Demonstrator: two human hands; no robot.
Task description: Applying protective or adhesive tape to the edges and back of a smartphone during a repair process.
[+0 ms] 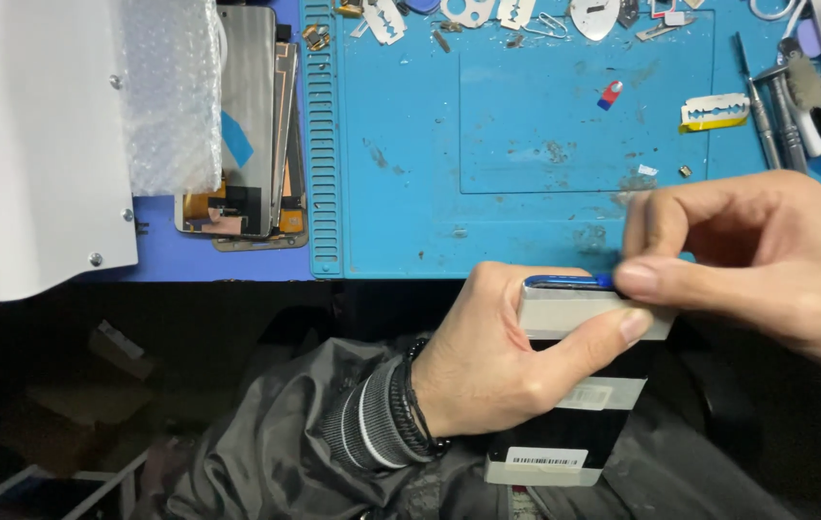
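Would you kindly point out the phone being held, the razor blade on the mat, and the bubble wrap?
phone (574, 424): head view, on its dark back below the left hand.
razor blade (715, 112): head view, on its slotted middle.
bubble wrap (168, 96): head view, on its middle.

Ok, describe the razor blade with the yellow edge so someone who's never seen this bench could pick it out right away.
Start at the blue work mat and go to its upper right, left of the row of hand tools. The razor blade lies flat there, above the right hand. Unlike the bare blades along the mat's top edge, it has a yellow strip.
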